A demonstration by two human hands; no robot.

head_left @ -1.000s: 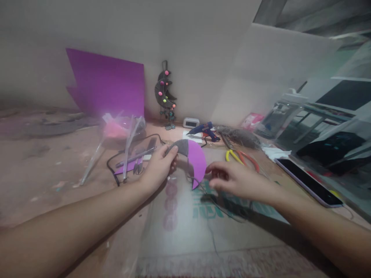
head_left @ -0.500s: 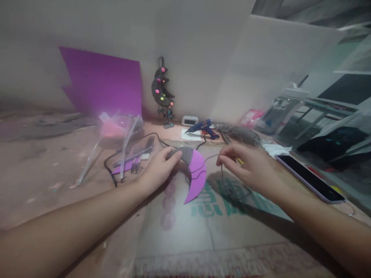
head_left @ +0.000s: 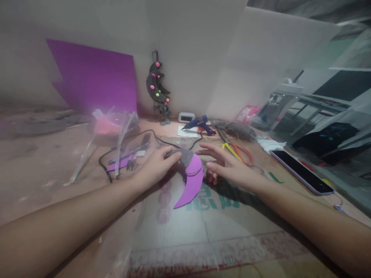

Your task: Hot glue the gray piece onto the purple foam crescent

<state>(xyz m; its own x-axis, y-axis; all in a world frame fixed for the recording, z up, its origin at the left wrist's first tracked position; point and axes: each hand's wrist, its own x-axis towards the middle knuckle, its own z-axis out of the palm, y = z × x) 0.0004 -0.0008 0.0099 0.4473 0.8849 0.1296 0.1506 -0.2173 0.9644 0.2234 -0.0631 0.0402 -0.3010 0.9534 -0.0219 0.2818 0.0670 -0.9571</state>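
My left hand is closed on the upper end of a purple foam crescent, thumb on top. Grey yarn is wound tightly round that end, partly under my fingers. Lower down, a loose loop of the yarn crosses the bare purple part. Just right of the crescent, my right hand has its thumb and index finger apart, the other fingers curled below. Whether any yarn runs through its fingers I cannot make out. The crescent's pointed tip hangs toward me, over the printed sheet.
Behind stand a blue glue gun, a small white clock and a decorated dark crescent hanging. Pliers with yellow and orange handles and a phone lie right. A purple sheet leans on the wall; glue sticks are left.
My right hand has moved left to the crescent, and its pinch on the yarn has loosened. The yarn loop lies closer round the crescent, which has tilted slightly. The pliers have come into view.
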